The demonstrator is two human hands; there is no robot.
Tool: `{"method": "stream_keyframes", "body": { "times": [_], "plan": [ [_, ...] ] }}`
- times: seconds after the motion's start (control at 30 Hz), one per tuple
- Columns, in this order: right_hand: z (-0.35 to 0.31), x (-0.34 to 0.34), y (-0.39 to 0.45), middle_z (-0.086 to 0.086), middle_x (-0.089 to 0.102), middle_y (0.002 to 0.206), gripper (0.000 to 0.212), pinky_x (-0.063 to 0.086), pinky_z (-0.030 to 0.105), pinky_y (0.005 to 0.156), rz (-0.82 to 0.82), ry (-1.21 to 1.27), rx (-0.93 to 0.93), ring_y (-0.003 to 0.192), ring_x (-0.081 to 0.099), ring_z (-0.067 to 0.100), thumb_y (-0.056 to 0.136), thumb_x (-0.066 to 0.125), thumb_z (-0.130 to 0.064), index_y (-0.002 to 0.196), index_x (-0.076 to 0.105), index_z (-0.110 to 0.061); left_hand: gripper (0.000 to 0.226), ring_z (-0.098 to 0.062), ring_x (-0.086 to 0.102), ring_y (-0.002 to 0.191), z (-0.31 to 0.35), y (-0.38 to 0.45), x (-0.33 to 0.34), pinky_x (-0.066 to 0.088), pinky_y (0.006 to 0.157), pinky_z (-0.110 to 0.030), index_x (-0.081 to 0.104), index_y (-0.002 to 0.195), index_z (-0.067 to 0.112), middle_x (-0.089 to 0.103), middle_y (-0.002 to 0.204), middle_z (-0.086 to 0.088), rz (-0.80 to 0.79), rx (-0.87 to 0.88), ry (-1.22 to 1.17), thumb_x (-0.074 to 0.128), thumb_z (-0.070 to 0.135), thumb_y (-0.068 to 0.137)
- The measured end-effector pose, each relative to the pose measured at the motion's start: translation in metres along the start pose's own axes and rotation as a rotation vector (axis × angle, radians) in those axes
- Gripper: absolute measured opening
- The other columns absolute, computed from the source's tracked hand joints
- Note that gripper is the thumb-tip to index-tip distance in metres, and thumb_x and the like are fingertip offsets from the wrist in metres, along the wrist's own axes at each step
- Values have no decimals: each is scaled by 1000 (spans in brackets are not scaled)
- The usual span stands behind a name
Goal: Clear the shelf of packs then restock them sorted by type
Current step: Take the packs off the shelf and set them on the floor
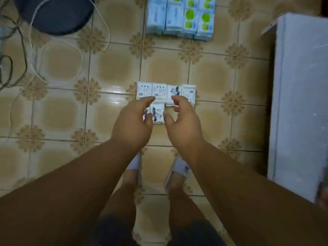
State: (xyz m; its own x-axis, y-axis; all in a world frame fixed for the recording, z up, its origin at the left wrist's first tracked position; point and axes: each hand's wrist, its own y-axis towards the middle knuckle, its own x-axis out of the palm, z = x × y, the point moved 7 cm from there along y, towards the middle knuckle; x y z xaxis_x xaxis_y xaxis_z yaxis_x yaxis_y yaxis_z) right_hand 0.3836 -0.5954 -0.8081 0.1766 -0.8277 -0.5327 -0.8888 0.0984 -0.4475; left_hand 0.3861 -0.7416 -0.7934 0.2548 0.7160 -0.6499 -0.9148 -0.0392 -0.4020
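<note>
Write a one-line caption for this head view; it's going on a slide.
Both hands, left and right, hover over small white packs on the tiled floor, blue-and-green packs grouped beyond.

The tiled floor [113, 68] carries small white packs [159, 91], blue-and-green packs [180, 16], loose cables [58, 55] and a dark round base [55, 13].

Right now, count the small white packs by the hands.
5 visible: four in a row on the floor, one nearer, between both hands. The left hand may hide another.
</note>
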Motion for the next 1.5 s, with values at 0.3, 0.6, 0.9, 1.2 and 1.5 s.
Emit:
{"method": "stream_keyframes", "body": {
  "times": [0.3,0.6,0.9,1.2,1.5],
  "plan": [
    [-237,-287,-175,-9,58,121,40,50,30,97,539,157,-187,109,59,3,93,62,-17,131,50,-19,39,-7,62,96,306,-111,-183,53,88,-38,56,130,34,63,117,14,0,565,-125,56,19,93],
    [-272,-447,-418,-16,59,110,25,48,10,76,1137,179,-231,93,60,-3,93,63,-24,114,53,-33,27,-2,60,85,515,-293,-216,54,76,-27,60,119,29,63,102,12,-73,1081,-322,58,20,94],
    [-215,-574,-631,-11,61,104,23,46,11,73,1550,88,-173,86,59,0,91,66,-23,110,55,-29,16,-1,59,87,654,-502,-148,54,78,-30,58,111,33,63,101,14,-285,1383,-452,55,25,97],
    [-141,-657,-715,-16,58,112,27,52,18,81,1629,54,-79,96,59,1,93,64,-26,118,55,-31,20,1,58,84,734,-609,-59,48,69,-17,56,118,33,61,102,17,-380,1468,-395,53,30,99],
    [-68,-759,-745,-8,58,118,28,53,27,85,1774,-16,187,97,59,5,94,63,-26,121,55,-27,22,-7,56,83,849,-658,51,45,76,-21,56,121,28,59,105,14,-556,1629,-228,53,28,100]
  ]
}}
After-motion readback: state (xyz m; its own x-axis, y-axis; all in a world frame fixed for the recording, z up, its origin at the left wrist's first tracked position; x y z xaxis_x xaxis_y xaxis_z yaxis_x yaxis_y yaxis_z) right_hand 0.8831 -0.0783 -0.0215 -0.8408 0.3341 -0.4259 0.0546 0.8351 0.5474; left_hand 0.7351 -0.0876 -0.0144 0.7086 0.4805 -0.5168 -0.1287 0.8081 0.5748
